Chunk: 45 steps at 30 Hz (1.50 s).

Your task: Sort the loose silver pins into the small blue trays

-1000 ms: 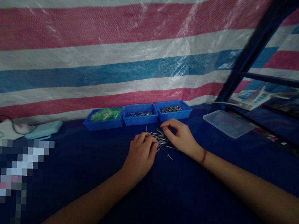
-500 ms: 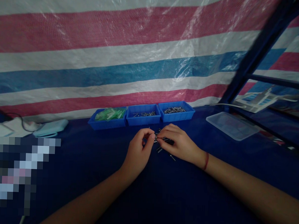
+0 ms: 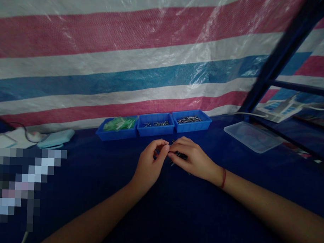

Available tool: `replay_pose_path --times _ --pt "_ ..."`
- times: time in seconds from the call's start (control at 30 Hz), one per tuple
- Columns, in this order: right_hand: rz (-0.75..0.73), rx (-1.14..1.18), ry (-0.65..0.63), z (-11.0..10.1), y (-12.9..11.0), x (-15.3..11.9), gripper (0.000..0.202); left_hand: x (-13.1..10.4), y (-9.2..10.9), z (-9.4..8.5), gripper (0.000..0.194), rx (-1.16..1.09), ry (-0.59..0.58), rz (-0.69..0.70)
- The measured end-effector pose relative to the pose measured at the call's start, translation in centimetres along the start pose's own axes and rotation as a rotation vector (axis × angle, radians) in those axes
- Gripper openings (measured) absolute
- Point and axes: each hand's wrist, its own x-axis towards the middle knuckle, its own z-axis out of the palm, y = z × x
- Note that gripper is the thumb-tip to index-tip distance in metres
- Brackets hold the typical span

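Head cam: left hand and right hand basically fingertip to fingertip, can't tell what they're pinching; metal pins piled under the right one; blue bins far side

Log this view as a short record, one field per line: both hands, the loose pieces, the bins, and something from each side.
Left hand: thumb and forefinger close together; grip contents unclear
Right hand: fingertips meeting the left hand's, palm over the loose pieces
Loose pieces: thin, metallic, on the blue tabletop, partly hidden
Left bin: green packets
Middle bin: scattered metal pieces
Right bin: metal pieces, more fully covering its floor
Far left: pale blue item
Right side: translucent plastic tray or lid
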Motion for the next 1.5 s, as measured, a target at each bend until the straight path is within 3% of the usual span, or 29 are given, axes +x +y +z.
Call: replay_pose_path --times 0.23,0.53,0.87,1.0,1.17,1.23,1.3,1.4,1.5 --pt "0.017 0.069 0.052 0.1 -0.1 0.0 0.015 0.0 0.0 0.0 0.013 0.013 0.003 0.012" --pt "0.170 0.221 0.126 0.7 -0.2 -0.1 0.012 0.0 -0.1 0.0 0.014 0.035 -0.011 0.020" --pt "0.251 0.207 0.326 0.8 0.3 -0.1 0.009 0.1 0.2 -0.1 0.013 0.126 0.043 0.058" --pt "0.209 0.178 0.399 0.5 0.1 -0.1 0.011 0.2 -0.1 -0.1 0.012 0.157 0.062 0.073" --pt "0.050 0.094 0.281 -0.7 -0.2 0.1 0.011 0.2 -0.1 0.0 0.015 0.141 0.045 0.046" --pt "0.018 0.025 0.297 -1.4 0.4 0.5 0.012 0.2 -0.2 0.0 0.015 0.127 0.067 0.040" --pt "0.054 -0.101 0.407 -2.2 1.7 0.9 0.015 0.1 -0.3 0.1 0.019 0.128 0.087 0.036" --pt "0.231 -0.348 0.553 -3.4 4.9 1.1 0.021 -0.1 -0.3 0.2 0.021 0.175 0.043 0.064" --pt "0.369 -0.499 0.537 -4.2 7.6 0.7 0.029 -0.4 0.0 0.2 0.016 0.266 0.012 0.136"
